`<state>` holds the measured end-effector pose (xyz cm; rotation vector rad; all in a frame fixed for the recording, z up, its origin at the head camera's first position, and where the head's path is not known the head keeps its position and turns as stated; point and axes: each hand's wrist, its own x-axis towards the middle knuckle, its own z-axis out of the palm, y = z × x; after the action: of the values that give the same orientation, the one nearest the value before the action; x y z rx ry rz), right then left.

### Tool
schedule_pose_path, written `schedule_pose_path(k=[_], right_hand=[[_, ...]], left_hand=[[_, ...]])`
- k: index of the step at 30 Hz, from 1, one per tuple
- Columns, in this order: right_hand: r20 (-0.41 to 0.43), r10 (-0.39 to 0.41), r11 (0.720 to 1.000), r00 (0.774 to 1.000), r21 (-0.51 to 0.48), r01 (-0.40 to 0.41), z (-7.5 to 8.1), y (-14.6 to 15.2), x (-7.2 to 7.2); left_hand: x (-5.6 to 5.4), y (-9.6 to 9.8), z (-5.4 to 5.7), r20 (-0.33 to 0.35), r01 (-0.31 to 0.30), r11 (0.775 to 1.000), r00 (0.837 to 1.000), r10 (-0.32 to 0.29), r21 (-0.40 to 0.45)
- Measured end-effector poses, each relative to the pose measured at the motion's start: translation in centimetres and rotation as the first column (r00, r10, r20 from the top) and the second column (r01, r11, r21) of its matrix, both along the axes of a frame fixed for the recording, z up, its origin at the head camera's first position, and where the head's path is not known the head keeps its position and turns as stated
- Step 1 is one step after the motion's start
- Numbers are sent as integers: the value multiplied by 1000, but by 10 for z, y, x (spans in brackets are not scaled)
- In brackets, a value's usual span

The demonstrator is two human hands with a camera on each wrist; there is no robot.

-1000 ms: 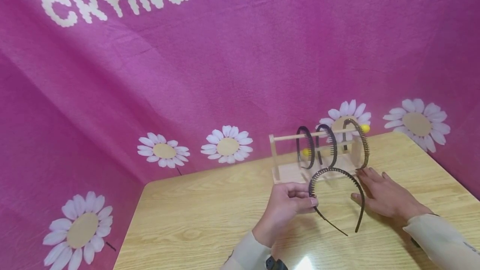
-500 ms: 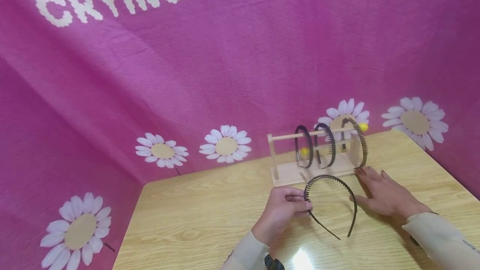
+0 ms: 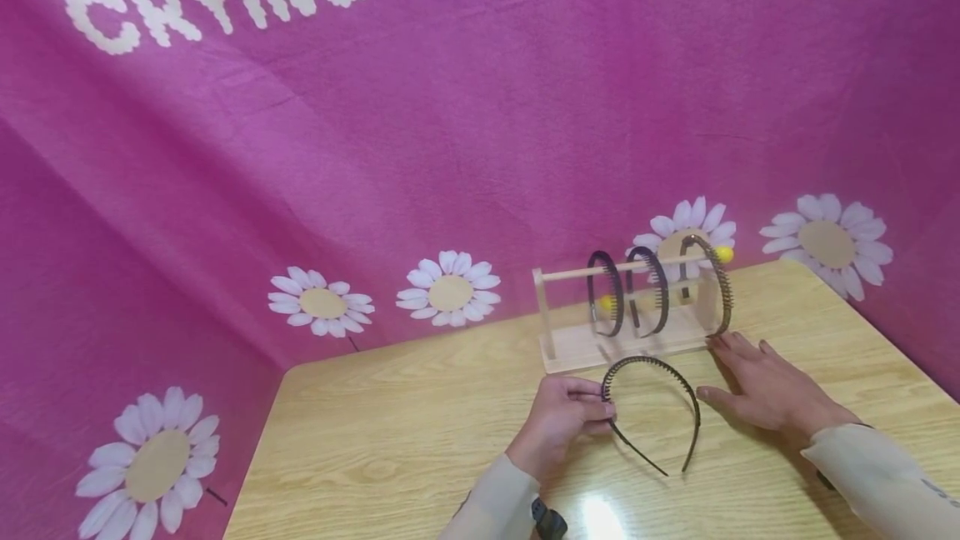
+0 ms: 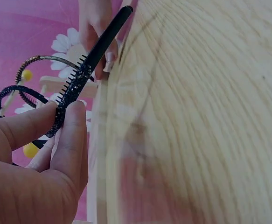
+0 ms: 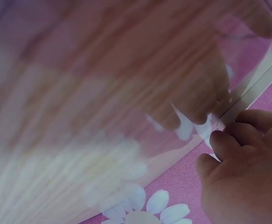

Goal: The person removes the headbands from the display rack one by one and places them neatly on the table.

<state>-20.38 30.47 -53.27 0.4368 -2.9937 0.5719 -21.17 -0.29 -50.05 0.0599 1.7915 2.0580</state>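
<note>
Between thumb and fingers, my left hand (image 3: 558, 423) pinches one side of a black toothed headband (image 3: 647, 359), its curve uppermost and its ends towards me. Up close in the left wrist view, the headband (image 4: 105, 39) has small glittery specks and a row of teeth. A pale wooden rack (image 3: 570, 347) stands behind it, with three dark headbands hanging on its front rod: a left one (image 3: 619, 298), a middle one (image 3: 663, 298) and a right one (image 3: 726, 294). Palm down, my right hand (image 3: 772, 386) has its fingertips at the rack's right front corner.
Yellow knobs cap the rack's front rod (image 3: 723, 254) and a rear one (image 3: 607, 303). The wooden table (image 3: 405, 432) has a glossy top with reflections. Behind it hangs a pink cloth (image 3: 480, 123) with daisies and lettering.
The headband in my left hand has come down towards me and a little left, away from the rack. My right hand stays at the rack's corner. The head view has shifted slightly.
</note>
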Motion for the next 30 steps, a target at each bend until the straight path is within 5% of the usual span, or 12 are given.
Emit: schedule_pose_path(k=[22, 30], right_hand=[[4, 0, 1000, 1000, 13, 0, 1, 0, 0], [6, -2, 1000, 1000, 9, 2, 0, 1, -1]], left_hand=[[-11, 8, -13, 34, -54, 993, 998, 58, -105], [-12, 10, -17, -2, -60, 989, 998, 60, -134]])
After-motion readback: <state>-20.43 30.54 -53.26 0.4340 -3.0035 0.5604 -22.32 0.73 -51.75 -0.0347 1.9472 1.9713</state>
